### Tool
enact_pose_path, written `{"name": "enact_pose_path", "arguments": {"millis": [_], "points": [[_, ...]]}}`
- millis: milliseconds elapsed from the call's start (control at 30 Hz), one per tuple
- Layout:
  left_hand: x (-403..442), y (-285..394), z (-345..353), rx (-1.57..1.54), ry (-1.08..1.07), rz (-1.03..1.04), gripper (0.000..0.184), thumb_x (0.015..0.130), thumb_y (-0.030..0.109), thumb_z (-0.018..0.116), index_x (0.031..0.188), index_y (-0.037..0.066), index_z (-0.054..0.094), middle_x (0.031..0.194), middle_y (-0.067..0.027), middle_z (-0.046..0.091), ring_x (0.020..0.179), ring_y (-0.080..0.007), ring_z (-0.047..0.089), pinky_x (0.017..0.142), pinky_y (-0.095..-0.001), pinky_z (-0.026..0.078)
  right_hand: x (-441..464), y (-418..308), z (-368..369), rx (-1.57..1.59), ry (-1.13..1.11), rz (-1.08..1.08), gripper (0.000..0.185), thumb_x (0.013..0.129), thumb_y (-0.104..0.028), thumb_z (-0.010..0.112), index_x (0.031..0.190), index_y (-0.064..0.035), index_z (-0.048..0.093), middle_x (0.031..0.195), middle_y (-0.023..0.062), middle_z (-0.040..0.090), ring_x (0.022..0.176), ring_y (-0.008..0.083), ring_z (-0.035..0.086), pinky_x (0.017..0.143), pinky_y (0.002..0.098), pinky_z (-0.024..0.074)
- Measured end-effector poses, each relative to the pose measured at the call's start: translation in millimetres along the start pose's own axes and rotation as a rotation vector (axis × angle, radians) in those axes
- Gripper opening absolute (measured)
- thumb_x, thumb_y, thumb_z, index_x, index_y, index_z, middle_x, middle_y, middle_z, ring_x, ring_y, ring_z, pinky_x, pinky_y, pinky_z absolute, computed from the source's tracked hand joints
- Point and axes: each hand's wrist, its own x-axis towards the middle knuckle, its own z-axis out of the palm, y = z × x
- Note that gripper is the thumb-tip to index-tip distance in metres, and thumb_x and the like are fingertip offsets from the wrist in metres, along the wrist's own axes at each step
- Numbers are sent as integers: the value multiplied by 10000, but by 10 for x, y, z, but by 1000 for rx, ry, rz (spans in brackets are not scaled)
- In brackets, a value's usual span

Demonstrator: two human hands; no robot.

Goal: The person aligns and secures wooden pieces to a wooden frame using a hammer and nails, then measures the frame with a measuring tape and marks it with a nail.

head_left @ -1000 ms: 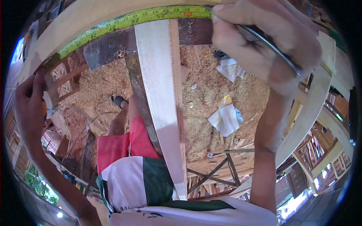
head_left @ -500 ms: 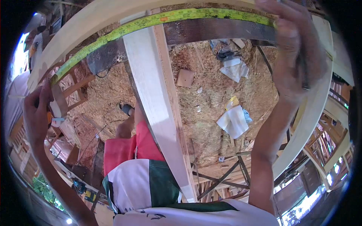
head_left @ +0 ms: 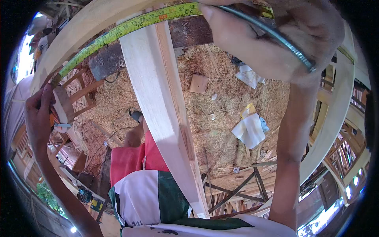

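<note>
A yellow tape measure (head_left: 138, 24) stretches along a long pale wooden piece (head_left: 90, 24), which the wide lens shows as curved. At its left end, my left hand (head_left: 39, 108) pinches the tape against the wood. My right hand (head_left: 272, 47) is closed around a slim, shiny blue-grey rod (head_left: 272, 31), pen-like, with a ridged lower end. Its fingertips rest on or close over the tape near the 23 mark, hiding part of it. Below the tape, a pale wooden beam (head_left: 152, 83) runs from the long piece toward my body.
Sawdust and shavings cover the ground (head_left: 221, 110). On it lie a square wood offcut (head_left: 198, 83), a white cloth or paper (head_left: 249, 130) and other scraps. A dark metal frame (head_left: 237, 189) crosses near the lower middle. More timber frames (head_left: 343, 146) stand at the right.
My right hand has moved left along the tape and come nearer the camera, bringing the rod into plain view. My left hand stays at the tape's left end. The view has shifted slightly.
</note>
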Motion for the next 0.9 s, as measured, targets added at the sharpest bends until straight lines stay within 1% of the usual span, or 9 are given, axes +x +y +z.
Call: {"name": "enact_pose_path", "arguments": {"millis": [167,333,433,533,633,733,767,833,900], "points": [[27,-15,-21,-74,-68,8,456,1016,375,559,825,-30,638,674,12,520,644,-66,432,607,-263,348,60,133,37,34,-113,-52,142,904,-90,624,794,-56,541,626,10,544,523,64,517,443,196,401],[-1,13,27,-11,43,-15,444,1013,372,570,848,-32,649,694,7,536,655,-65,452,630,-250,371,75,154,7,19,-157,-87,170,889,-75,626,749,-75,529,581,-11,524,474,36,487,374,177,366],[17,-1,-16,-26,-18,-10,442,1012,371,573,860,-36,657,703,1,549,661,-68,463,630,-255,377,149,121,42,-87,-155,-209,167,871,-64,623,736,-84,527,544,-29,498,426,17,447,322,161,308],[10,32,-16,-51,-23,-26,448,1010,379,576,868,-37,661,710,-6,561,665,-72,470,632,-259,382,102,49,116,-177,-11,-133,200,910,-108,614,735,-65,528,550,-30,482,396,15,403,332,159,286],[1,-8,0,-4,20,-33,455,1007,386,579,868,-40,656,715,-10,563,669,-72,467,630,-257,377,-73,123,140,434,47,275,244,950,-139,582,731,-49,523,560,-14,484,396,18,382,338,159,255],[-11,26,7,23,23,-36,466,1007,397,575,891,-46,665,718,-15,565,674,-77,468,635,-260,377,110,158,-94,171,-285,2,316,1010,-184,529,731,-37,522,576,12,501,391,25,377,343,158,246],[-10,24,-2,21,22,-38,466,1007,397,575,891,-46,665,718,-15,565,674,-77,468,635,-260,377,145,152,-139,548,-348,210,337,1024,-212,511,746,-24,539,586,33,523,388,40,400,338,161,276],[-7,25,-17,60,13,-27,475,1009,402,568,901,-50,666,719,-17,565,682,-82,473,640,-263,380,178,197,-185,924,-403,423,365,1038,-241,494,761,-11,556,596,55,544,385,54,423,332,164,305],[2,23,-9,40,8,-24,477,1010,403,565,895,-49,663,718,-15,563,681,-83,471,641,-265,379,138,168,-110,580,-307,262,364,1038,-244,491,776,0,559,599,61,550,389,59,434,333,165,315]]}}
